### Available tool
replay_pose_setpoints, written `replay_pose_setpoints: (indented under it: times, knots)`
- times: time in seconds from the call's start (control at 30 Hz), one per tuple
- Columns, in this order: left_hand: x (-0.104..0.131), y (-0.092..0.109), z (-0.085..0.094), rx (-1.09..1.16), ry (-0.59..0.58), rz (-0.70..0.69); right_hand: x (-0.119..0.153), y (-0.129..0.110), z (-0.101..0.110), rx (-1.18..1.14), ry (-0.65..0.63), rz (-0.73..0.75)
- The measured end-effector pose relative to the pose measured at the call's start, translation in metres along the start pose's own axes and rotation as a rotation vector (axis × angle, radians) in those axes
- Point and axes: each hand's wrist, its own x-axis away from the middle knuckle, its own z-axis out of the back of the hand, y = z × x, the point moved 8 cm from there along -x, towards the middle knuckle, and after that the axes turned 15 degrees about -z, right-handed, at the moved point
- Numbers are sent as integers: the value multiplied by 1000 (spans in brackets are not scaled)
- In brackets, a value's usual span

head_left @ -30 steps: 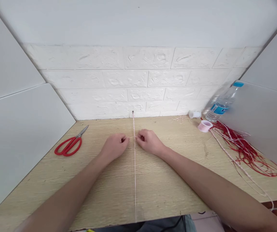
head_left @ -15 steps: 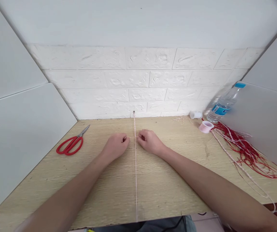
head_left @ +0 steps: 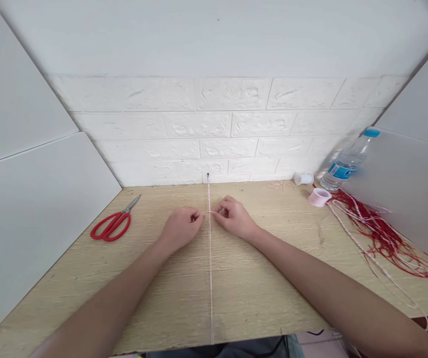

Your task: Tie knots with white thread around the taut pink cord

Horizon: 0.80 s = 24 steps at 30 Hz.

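Down the middle of the pale wooden table (head_left: 266, 288), from a dark spot low on the white brick-patterned wall (head_left: 214, 124) to the near edge, a straight pink-and-white cord (head_left: 210, 258), braided in its far part, thin and plain in its near part. Across it, by the near end of the braid, a fine thread (head_left: 206, 212). Just left of the cord, in a thumb-and-finger pinch of the left hand (head_left: 182, 227), one side of that thread; just right, in a similar pinch of the right hand (head_left: 236, 221), the other. Farther left, red-handled scissors (head_left: 125, 212) (tips toward the wall). At far right, a white spool (head_left: 303, 179), a pink spool (head_left: 319, 197), a blue-capped bottle (head_left: 343, 171) and, nearer, tangled red cords (head_left: 383, 233).
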Motion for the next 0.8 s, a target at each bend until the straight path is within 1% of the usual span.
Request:
replay_pose_setpoints:
  times: [0.07,0.13,0.27,0.33,0.4,0.47,0.57,0.7,0.8]
  knots:
    - [0,1,2,14,25,-14,0,-1,0,12,1,8]
    - [0,1,4,42,37,-23,0,-2,-2,27,-26,10]
    - [0,4,6,117,34,-25,0,2,-10,-4,-118,-42]
    - [0,5,6,180,23,-18,0,5,-10,-45,-126,-68]
    - [0,3,4,285,1,15,1,6,-8,-82,-109,-80]
    - [2,-3,1,414,-15,90,2,6,-7,-96,-106,-79]
    - [5,-13,-1,569,22,186,3,3,-9,-61,-139,-51]
    - [5,-14,3,689,87,204,4,-4,-11,16,-176,9]
    - [5,-11,4,809,104,240,4,-10,-6,22,-133,41]
